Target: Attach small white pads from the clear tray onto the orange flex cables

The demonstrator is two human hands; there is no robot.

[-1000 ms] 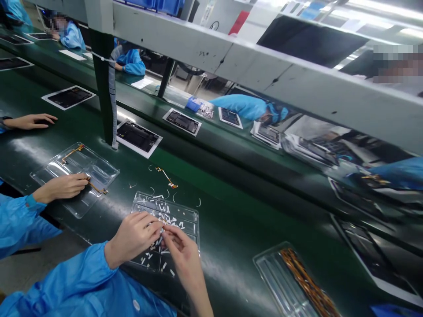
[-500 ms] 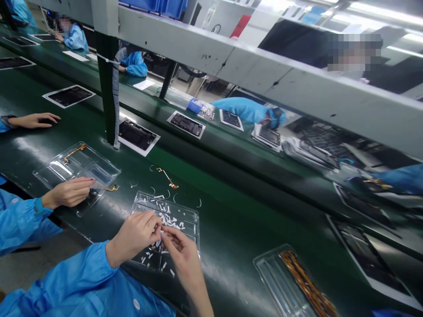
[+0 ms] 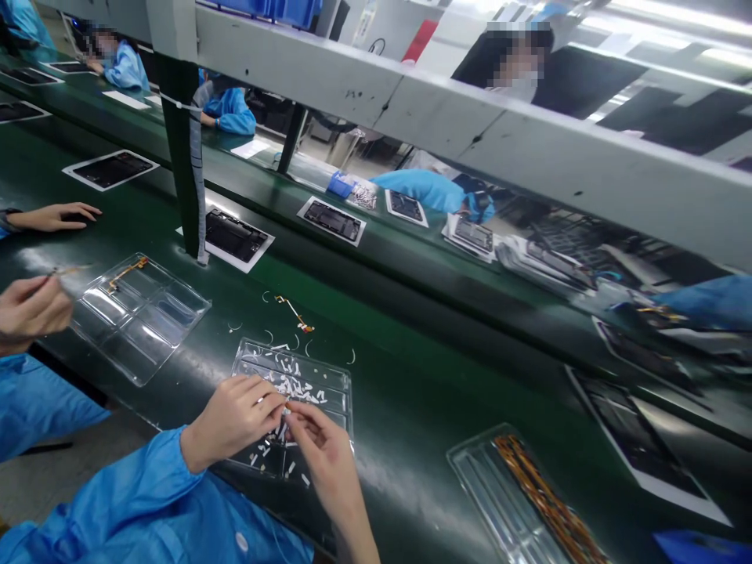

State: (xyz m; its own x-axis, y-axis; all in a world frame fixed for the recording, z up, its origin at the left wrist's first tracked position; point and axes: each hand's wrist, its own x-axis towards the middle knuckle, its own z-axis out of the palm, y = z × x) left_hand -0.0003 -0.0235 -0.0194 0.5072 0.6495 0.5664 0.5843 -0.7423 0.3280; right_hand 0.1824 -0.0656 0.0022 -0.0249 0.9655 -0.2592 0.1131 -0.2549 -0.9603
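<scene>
My left hand and my right hand meet fingertip to fingertip over a clear plastic tray littered with small white strips. Both pinch a tiny part between them, too small to name. An orange flex cable lies loose on the green belt just beyond the tray. At my lower right, a second clear tray holds a row of orange flex cables.
A co-worker's hand at the left holds a thin cable above another clear tray. A further hand rests on the belt. Tablet frames lie along the belt. A green post stands behind.
The co-worker's hand has lifted a cable out of the left tray and pulled back to the left. My own hands stay pinched together over the strip tray.
</scene>
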